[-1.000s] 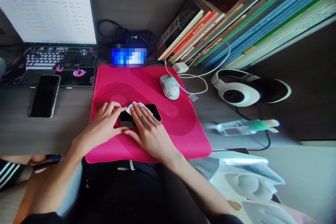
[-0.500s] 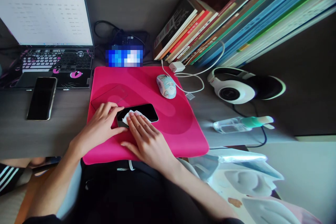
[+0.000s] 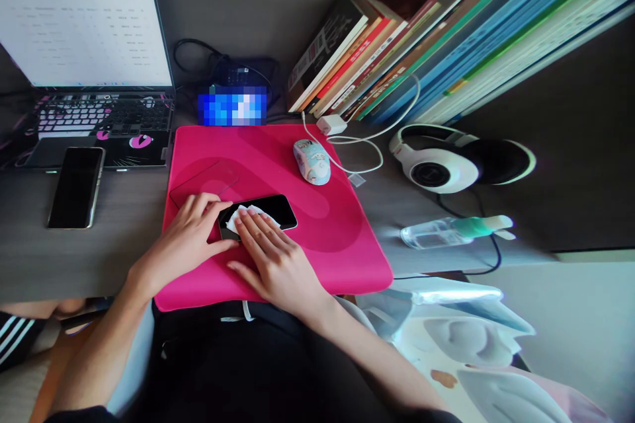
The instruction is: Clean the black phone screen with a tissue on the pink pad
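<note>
A black-screened smartphone [image 3: 275, 206] lies face up on a bright pink mat [image 3: 342, 258]. My left hand [image 3: 186, 234] grips its left end between thumb and fingers. Flat fingers of my right hand [image 3: 280, 261] press a folded white wipe [image 3: 235, 217] onto the screen; my right thumb rests out to the side. The fingers hide part of the wipe and of the phone's lower edge. Behind my left hand, a thin clear rectangular sheet [image 3: 211, 182] with a dark outline lies on the mat.
A patterned mouse [image 3: 312, 162] sits on the mat, near a white charger [image 3: 331, 124] and cable. Leftward are a second phone [image 3: 77, 188] and an open laptop [image 3: 94, 122]. Books [image 3: 347, 59], white headphones [image 3: 441, 162] and a clear spray bottle [image 3: 436, 232] occupy the right.
The right hand and wipe have shifted very slightly left across the phone screen. My left hand keeps its hold, and the whole view has moved a little.
</note>
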`<action>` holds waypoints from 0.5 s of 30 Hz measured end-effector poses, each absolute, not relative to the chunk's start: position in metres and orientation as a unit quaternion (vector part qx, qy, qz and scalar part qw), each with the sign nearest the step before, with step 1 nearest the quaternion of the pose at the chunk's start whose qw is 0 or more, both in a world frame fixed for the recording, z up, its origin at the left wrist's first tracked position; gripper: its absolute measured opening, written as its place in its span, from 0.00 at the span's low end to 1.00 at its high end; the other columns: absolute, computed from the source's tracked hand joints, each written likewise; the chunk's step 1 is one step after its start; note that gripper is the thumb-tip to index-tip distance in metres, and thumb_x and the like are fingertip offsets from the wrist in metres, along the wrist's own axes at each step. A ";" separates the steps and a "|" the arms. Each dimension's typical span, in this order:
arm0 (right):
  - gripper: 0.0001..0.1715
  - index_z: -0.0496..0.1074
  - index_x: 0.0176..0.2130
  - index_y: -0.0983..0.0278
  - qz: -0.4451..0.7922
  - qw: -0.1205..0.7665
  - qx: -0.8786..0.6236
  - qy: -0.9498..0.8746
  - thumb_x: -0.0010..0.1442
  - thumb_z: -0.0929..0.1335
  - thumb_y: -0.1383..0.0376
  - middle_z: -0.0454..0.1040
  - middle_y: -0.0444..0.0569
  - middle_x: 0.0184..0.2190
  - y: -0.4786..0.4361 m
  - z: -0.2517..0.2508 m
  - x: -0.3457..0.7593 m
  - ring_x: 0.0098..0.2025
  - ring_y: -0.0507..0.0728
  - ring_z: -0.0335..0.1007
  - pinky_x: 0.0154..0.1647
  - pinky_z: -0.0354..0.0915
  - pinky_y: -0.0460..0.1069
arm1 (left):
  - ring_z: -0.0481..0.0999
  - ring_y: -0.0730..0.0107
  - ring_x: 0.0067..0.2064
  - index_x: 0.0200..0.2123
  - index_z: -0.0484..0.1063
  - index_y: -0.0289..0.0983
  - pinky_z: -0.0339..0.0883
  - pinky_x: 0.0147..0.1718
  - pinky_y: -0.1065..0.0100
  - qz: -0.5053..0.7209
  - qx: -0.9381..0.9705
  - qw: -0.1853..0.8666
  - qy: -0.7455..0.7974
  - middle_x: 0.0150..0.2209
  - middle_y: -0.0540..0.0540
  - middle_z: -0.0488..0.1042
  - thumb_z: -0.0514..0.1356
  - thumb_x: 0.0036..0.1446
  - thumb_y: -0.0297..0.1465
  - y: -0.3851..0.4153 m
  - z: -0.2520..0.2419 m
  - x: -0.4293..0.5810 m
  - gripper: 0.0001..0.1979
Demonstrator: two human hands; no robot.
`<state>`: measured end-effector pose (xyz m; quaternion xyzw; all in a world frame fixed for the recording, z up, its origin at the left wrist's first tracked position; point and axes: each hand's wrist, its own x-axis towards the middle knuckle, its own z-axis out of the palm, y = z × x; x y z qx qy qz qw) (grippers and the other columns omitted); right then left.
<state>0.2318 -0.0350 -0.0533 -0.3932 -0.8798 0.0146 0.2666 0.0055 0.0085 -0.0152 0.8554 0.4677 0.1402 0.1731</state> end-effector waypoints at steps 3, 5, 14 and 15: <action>0.43 0.55 0.75 0.75 0.019 0.265 -0.396 -0.879 0.74 0.67 0.53 0.62 0.67 0.72 -0.035 -0.054 0.231 0.76 0.69 0.57 0.75 0.62 0.66 | 0.67 0.48 0.66 0.68 0.62 0.44 0.64 0.66 0.46 0.139 0.854 0.175 0.469 0.63 0.40 0.66 0.66 0.67 0.41 0.008 -0.015 0.006 0.31; 0.44 0.54 0.76 0.75 0.022 0.262 -0.397 -0.879 0.74 0.67 0.53 0.62 0.67 0.72 -0.035 -0.054 0.231 0.76 0.69 0.56 0.76 0.61 0.66 | 0.67 0.48 0.65 0.68 0.62 0.44 0.64 0.66 0.46 0.137 0.854 0.176 0.471 0.63 0.40 0.66 0.66 0.67 0.40 0.008 -0.015 0.006 0.31; 0.41 0.59 0.73 0.77 0.021 0.238 -0.405 -0.883 0.75 0.65 0.51 0.60 0.69 0.73 -0.033 -0.048 0.228 0.77 0.69 0.54 0.76 0.61 0.65 | 0.67 0.48 0.66 0.68 0.61 0.44 0.65 0.66 0.45 0.133 0.850 0.183 0.476 0.63 0.41 0.65 0.66 0.67 0.39 0.008 -0.014 0.007 0.31; 0.41 0.60 0.72 0.78 0.021 0.235 -0.404 -0.884 0.75 0.65 0.51 0.60 0.70 0.73 -0.032 -0.047 0.227 0.76 0.69 0.54 0.76 0.61 0.65 | 0.67 0.48 0.65 0.68 0.61 0.44 0.65 0.65 0.46 0.134 0.849 0.184 0.476 0.63 0.41 0.66 0.67 0.66 0.39 0.008 -0.014 0.008 0.31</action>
